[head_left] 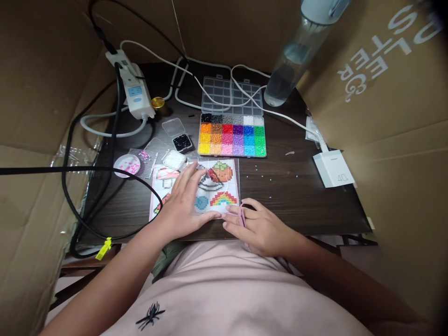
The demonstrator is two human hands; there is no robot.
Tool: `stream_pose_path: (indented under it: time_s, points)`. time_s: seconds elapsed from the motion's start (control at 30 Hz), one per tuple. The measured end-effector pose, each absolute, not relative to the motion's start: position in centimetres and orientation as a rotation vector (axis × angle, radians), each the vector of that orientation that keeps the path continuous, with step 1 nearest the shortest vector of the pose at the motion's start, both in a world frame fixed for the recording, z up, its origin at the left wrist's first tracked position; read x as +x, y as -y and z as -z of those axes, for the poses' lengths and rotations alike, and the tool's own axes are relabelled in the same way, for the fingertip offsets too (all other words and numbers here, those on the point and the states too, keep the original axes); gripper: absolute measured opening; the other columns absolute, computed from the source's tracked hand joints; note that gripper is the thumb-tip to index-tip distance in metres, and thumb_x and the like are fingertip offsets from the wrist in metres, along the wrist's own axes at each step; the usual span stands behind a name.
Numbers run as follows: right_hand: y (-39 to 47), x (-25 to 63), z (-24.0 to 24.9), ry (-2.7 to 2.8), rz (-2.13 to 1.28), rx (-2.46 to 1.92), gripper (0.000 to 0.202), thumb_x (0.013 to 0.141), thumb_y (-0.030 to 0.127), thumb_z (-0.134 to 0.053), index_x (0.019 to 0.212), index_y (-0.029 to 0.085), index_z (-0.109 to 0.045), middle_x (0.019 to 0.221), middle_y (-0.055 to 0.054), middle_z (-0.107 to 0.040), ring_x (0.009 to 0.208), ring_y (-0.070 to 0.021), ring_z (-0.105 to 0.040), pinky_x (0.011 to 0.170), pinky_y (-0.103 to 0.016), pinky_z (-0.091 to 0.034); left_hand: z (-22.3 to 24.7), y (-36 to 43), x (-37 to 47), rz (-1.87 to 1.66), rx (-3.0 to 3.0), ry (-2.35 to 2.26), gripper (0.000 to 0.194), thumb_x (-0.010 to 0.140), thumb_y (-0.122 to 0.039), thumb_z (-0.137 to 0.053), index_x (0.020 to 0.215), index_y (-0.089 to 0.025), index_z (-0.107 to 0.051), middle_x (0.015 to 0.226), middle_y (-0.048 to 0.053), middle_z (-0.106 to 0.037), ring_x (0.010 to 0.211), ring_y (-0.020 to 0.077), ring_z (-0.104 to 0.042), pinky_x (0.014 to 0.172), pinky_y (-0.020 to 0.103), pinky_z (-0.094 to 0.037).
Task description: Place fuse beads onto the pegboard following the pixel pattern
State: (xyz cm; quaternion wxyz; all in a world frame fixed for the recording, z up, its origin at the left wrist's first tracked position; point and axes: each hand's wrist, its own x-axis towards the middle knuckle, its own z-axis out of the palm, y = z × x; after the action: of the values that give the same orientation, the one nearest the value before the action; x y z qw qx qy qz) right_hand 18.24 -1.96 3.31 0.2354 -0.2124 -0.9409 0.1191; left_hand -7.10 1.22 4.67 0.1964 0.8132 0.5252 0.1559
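Observation:
My left hand lies over a pattern sheet, its fingers stretched out and its thumb along the near edge. The sheet shows gridded pictures, among them a rainbow and an orange fruit. A clear pegboard seems to lie on it, with a partly hidden outline of dark beads. My right hand rests at the sheet's lower right corner, with pink tweezers between its curled fingers. The tweezer tips cannot be made out. Both hands nearly touch at the thumb and fingertips.
Beyond the sheet stands an open bead box with many colours. Small boxes of black beads and white beads, plus a dish of pink beads, are nearby. Cables, a power strip, a water bottle and a white charger surround them.

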Motion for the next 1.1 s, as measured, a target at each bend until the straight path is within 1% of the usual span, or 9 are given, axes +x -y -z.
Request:
stream_pose_path:
  time_s: [0.1, 0.2, 0.3, 0.4, 0.5, 0.6, 0.83, 0.97, 1.1]
  points:
    - [1.8, 18.6, -3.8, 2.605, -0.271, -0.602, 0.026, 0.094, 0.009, -0.051, 0.112, 0.015, -0.068, 0.119, -0.012, -0.075, 0.116, -0.0266, -0.068, 0.095, -0.047, -0.050, -4.8, -1.2, -7.1, -0.418, 2.263, -1.477, 0.093, 0.076, -0.054, -0.077, 0.149, -0.020, -0.029, 0.161, 0.024, -0.026, 0.151, 0.0392, -0.021, 0.118, 0.061, -0.028]
    - [2.0, 19.2, -4.1, 2.600, -0.193, -0.615, 0.021, 0.095, 0.011, -0.052, 0.106, 0.015, -0.070, 0.115, -0.010, -0.077, 0.110, -0.0264, -0.071, 0.090, -0.043, -0.053, -4.7, -1.2, -7.1, -0.403, 2.269, -1.479, 0.090, 0.077, -0.053, -0.075, 0.148, -0.020, -0.030, 0.161, 0.023, -0.025, 0.151, 0.0390, -0.022, 0.119, 0.061, -0.028]
    - [2.4, 20.3, -3.9, 2.626, -0.155, -0.612, 0.019, 0.096, 0.014, -0.055, 0.106, 0.017, -0.070, 0.116, -0.010, -0.077, 0.112, -0.0258, -0.070, 0.094, -0.045, -0.052, -4.7, -1.2, -7.0, -0.383, 2.276, -1.494, 0.088, 0.078, -0.052, -0.075, 0.147, -0.021, -0.031, 0.161, 0.022, -0.026, 0.151, 0.0401, -0.022, 0.118, 0.063, -0.028]
    - [2.6, 21.6, -3.6, 2.656, -0.146, -0.675, 0.024, 0.093, 0.010, -0.051, 0.107, 0.016, -0.070, 0.119, -0.011, -0.076, 0.114, -0.0268, -0.069, 0.095, -0.047, -0.053, -4.7, -1.2, -7.0, -0.372, 2.292, -1.502, 0.087, 0.078, -0.052, -0.074, 0.147, -0.019, -0.033, 0.160, 0.023, -0.027, 0.150, 0.0410, -0.024, 0.118, 0.063, -0.028]
    - [2.3, 22.5, -3.5, 2.664, -0.171, -0.763, 0.032, 0.088, 0.005, -0.048, 0.108, 0.014, -0.070, 0.121, -0.016, -0.074, 0.117, -0.0279, -0.068, 0.097, -0.048, -0.053, -4.6, -1.3, -7.0, -0.374, 2.315, -1.494, 0.086, 0.078, -0.053, -0.073, 0.146, -0.018, -0.033, 0.159, 0.024, -0.029, 0.149, 0.0409, -0.025, 0.118, 0.062, -0.028]
    - [1.8, 22.6, -3.8, 2.710, -0.219, -0.783, 0.036, 0.083, 0.003, -0.047, 0.109, 0.013, -0.069, 0.126, -0.019, -0.071, 0.122, -0.0282, -0.065, 0.102, -0.049, -0.051, -4.5, -1.2, -7.0, -0.378, 2.327, -1.493, 0.085, 0.078, -0.054, -0.073, 0.145, -0.018, -0.034, 0.158, 0.024, -0.030, 0.149, 0.0413, -0.026, 0.118, 0.063, -0.028]
    - [0.2, 22.6, -4.4, 2.871, -0.324, -0.872, 0.041, 0.082, 0.010, -0.057, 0.122, 0.018, -0.063, 0.143, -0.015, -0.060, 0.138, -0.0305, -0.051, 0.114, -0.060, -0.035, -4.4, -1.2, -7.1, -0.377, 2.341, -1.494, 0.084, 0.081, -0.056, -0.069, 0.146, -0.018, -0.033, 0.159, 0.025, -0.028, 0.149, 0.0424, -0.024, 0.117, 0.064, -0.028]
    - [-1.1, 22.7, -4.4, 2.861, -0.259, -0.927, 0.037, 0.086, 0.012, -0.058, 0.122, 0.018, -0.062, 0.143, -0.016, -0.060, 0.139, -0.0325, -0.050, 0.113, -0.063, -0.034, -4.5, -1.3, -7.1, -0.354, 2.355, -1.494, 0.084, 0.081, -0.057, -0.069, 0.146, -0.017, -0.034, 0.160, 0.024, -0.025, 0.151, 0.0421, -0.020, 0.118, 0.063, -0.026]
    - [-2.1, 23.3, -4.2, 2.702, -0.045, -1.065, 0.028, 0.090, 0.012, -0.058, 0.117, 0.016, -0.064, 0.141, -0.019, -0.061, 0.137, -0.0334, -0.053, 0.111, -0.061, -0.036, -4.3, -1.3, -7.2, -0.367, 2.363, -1.496, 0.083, 0.082, -0.056, -0.069, 0.147, -0.018, -0.034, 0.160, 0.023, -0.026, 0.151, 0.0416, -0.019, 0.119, 0.063, -0.026]
